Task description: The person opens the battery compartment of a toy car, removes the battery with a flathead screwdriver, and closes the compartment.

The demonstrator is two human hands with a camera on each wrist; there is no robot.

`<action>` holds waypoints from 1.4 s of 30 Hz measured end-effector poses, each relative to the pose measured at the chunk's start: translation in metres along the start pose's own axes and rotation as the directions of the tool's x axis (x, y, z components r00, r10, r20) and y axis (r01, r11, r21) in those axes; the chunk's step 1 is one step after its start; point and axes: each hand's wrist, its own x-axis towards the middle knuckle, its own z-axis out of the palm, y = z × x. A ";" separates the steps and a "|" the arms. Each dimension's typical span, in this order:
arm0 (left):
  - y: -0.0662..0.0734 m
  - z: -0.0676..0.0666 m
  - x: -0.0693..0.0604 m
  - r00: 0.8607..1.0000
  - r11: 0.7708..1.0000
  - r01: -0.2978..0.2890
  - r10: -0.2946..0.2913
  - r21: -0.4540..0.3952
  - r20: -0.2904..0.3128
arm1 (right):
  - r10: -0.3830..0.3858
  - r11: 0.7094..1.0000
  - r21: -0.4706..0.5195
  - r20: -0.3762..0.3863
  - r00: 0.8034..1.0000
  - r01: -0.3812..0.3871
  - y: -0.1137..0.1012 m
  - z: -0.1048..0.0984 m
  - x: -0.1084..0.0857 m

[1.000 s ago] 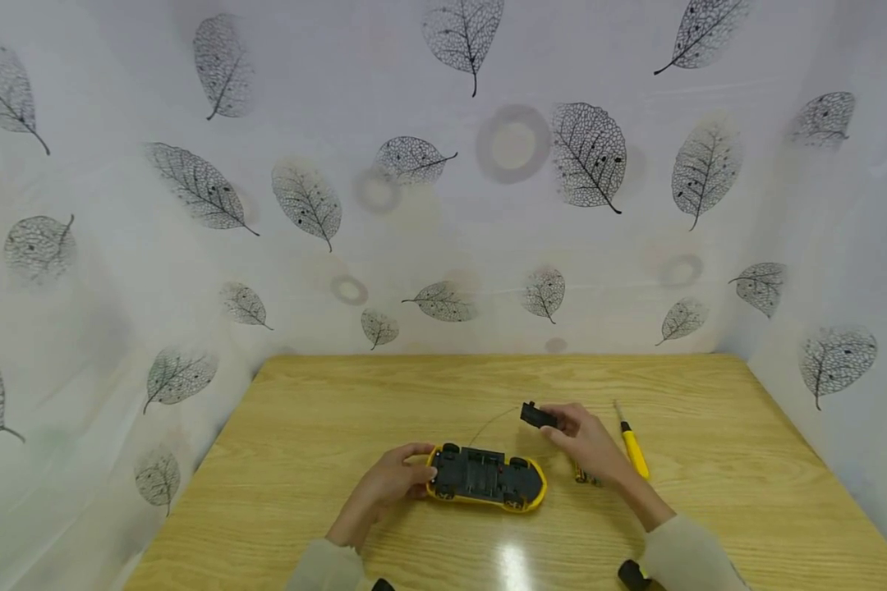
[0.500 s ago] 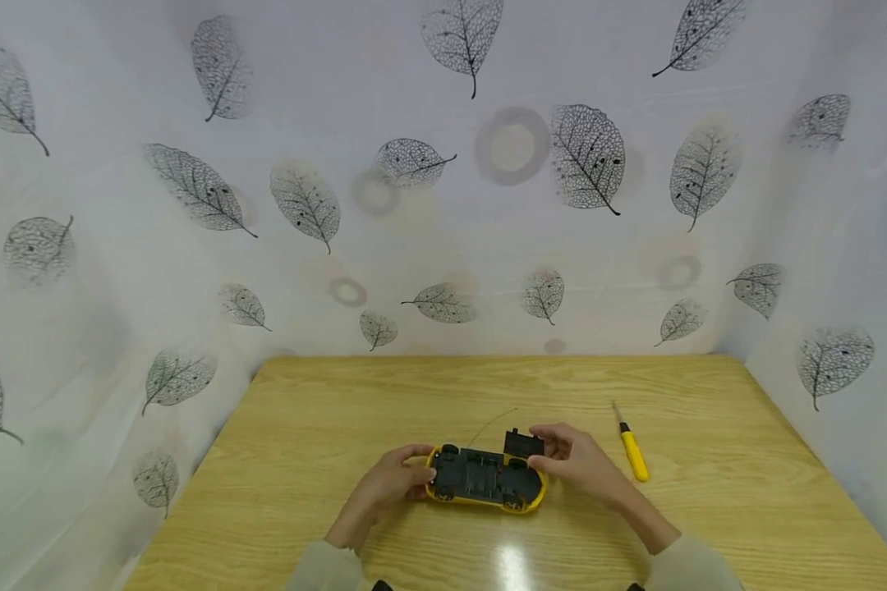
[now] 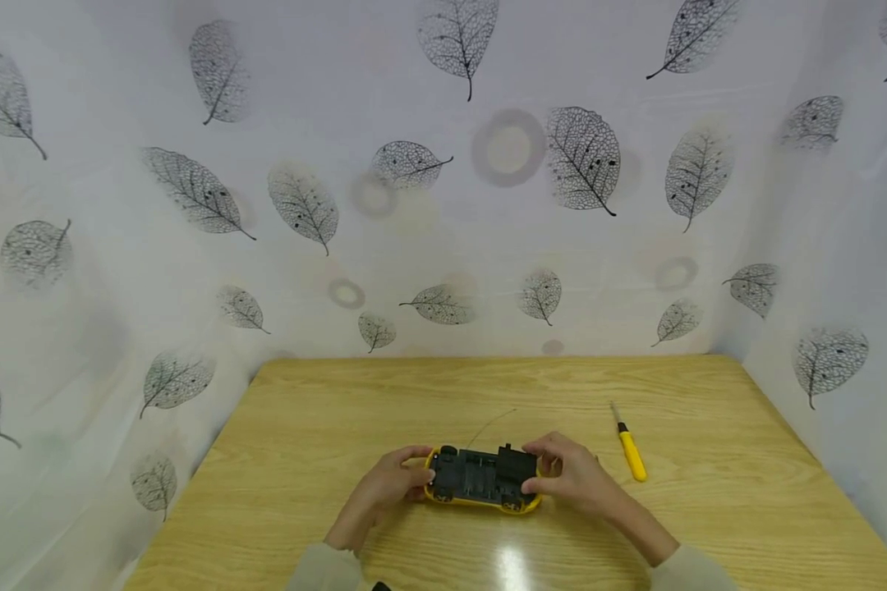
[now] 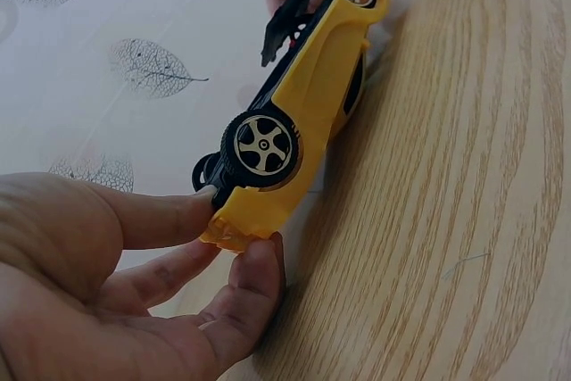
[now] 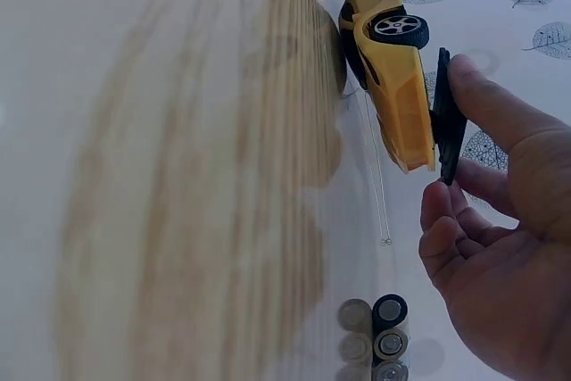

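A yellow toy car (image 3: 451, 478) lies upside down, its black underside and open battery compartment (image 3: 480, 476) facing up. My left hand (image 3: 392, 476) grips its left end; in the left wrist view, thumb and fingers pinch the yellow bumper (image 4: 239, 219). Over the right part of the underside, my right hand (image 3: 580, 480) holds a black battery cover (image 3: 516, 465). The right wrist view shows that cover (image 5: 449, 122) edge-on, pinched between thumb and fingers close to the car's end. Several batteries (image 5: 391, 343) stand out in that view below the car, mostly hidden by my right hand in the head view.
A screwdriver (image 3: 633, 455) with a yellow handle lies to the right of my right hand. A thin wire (image 3: 491, 423) curves behind the car. Leaf-patterned curtains (image 3: 443, 246) hang around the wooden table (image 3: 325, 419) at the back and sides.
My right hand has brought the battery cover left and toward me, from behind the car's right to over its underside. The left hand and car have stayed nearly still.
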 end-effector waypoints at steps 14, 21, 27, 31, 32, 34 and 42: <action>0.000 0.000 0.003 1.000 1.000 -0.002 0.002 -0.006 0.003 | 0.000 0.997 -0.080 0.028 1.000 0.002 0.001 0.001 -0.001; 0.002 0.000 0.001 1.000 1.000 -0.010 0.010 0.011 -0.001 | -0.067 0.993 -0.105 -0.042 0.997 0.063 -0.002 0.006 -0.002; 0.004 0.000 -0.001 1.000 1.000 -0.010 0.010 0.019 0.005 | -0.080 0.994 -0.079 -0.093 0.992 0.073 -0.009 0.005 -0.003; 0.004 0.000 -0.001 1.000 1.000 -0.008 0.008 0.016 0.008 | -0.145 0.983 -0.129 -0.132 0.981 0.128 -0.008 0.005 -0.001; 0.004 0.000 -0.001 1.000 1.000 -0.008 0.008 0.015 0.010 | -0.161 0.980 -0.142 -0.142 0.977 0.141 -0.008 0.005 -0.001; 0.003 0.000 -0.001 1.000 1.000 -0.005 0.005 0.013 0.011 | -0.191 0.973 -0.163 -0.162 0.968 0.164 -0.006 0.006 0.000; 0.000 -0.001 0.000 1.000 1.000 -0.001 0.001 0.006 0.003 | -0.212 0.968 -0.174 -0.187 0.959 0.180 -0.003 0.008 0.000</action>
